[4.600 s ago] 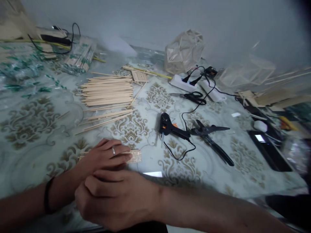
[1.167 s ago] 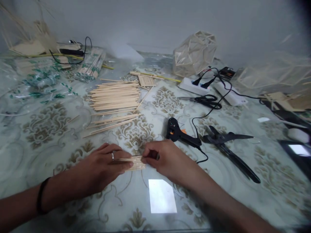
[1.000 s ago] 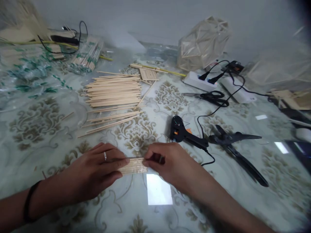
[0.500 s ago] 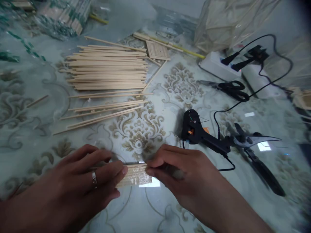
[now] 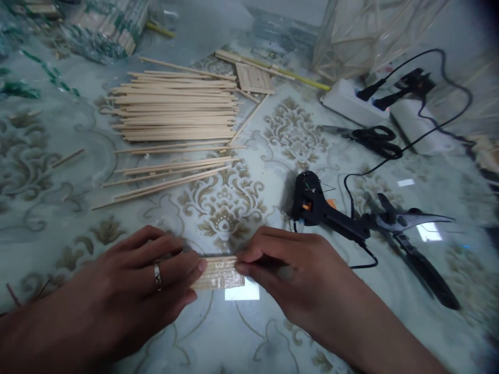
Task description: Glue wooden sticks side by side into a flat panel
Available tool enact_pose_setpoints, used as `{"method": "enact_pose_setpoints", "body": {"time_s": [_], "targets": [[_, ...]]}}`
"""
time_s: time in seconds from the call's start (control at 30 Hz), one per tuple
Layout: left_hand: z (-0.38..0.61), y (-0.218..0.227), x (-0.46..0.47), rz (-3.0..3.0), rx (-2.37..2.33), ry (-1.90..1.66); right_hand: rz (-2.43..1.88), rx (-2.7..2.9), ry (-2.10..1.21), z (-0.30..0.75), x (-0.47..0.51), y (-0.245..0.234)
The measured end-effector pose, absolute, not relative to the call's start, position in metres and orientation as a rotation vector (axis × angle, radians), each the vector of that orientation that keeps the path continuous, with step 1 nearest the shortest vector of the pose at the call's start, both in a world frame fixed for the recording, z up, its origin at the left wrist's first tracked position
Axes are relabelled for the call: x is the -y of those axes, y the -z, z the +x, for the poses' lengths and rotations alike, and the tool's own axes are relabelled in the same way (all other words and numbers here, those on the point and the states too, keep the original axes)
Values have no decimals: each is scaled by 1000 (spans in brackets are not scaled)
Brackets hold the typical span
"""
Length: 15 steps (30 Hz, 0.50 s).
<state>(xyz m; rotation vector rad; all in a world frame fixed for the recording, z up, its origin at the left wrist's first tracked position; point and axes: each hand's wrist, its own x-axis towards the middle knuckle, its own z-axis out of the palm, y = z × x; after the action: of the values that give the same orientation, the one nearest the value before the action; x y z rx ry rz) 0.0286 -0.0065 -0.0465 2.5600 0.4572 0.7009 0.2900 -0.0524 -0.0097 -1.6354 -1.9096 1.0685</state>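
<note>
Between my two hands is a small panel of wooden sticks [image 5: 220, 274] laid side by side, with a shiny, glue-like film on its face. My left hand [image 5: 152, 283], with a ring on one finger, grips the panel's left part and hides that end. The thumb and fingers of my right hand [image 5: 288, 275] pinch the upper right corner, at the topmost stick. A black glue gun [image 5: 323, 208] lies just beyond my right hand. Past my hands, several loose wooden sticks [image 5: 171, 179] lie on the patterned tabletop.
Behind the loose ones lies a large pile of sticks [image 5: 175, 109], with a finished-looking stick panel [image 5: 255, 79] beside it. To the right are pliers-like cutters [image 5: 409, 223], black scissors [image 5: 374, 139], a white power strip [image 5: 354, 101] and trailing cable. Plastic-wrapped bundles [image 5: 105, 28] stand back left.
The view has shifted slightly, so things sit a little higher and to the right. Both hands keep hold of the stick panel, with hardly any movement against it.
</note>
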Motion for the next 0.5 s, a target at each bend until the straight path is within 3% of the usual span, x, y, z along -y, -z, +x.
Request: {"method": "enact_pose_setpoints", "body": {"time_s": [0.5], "targets": [[25,53,4,2632,-460,-711,-1714,1895,-1037,289,55,9]]}}
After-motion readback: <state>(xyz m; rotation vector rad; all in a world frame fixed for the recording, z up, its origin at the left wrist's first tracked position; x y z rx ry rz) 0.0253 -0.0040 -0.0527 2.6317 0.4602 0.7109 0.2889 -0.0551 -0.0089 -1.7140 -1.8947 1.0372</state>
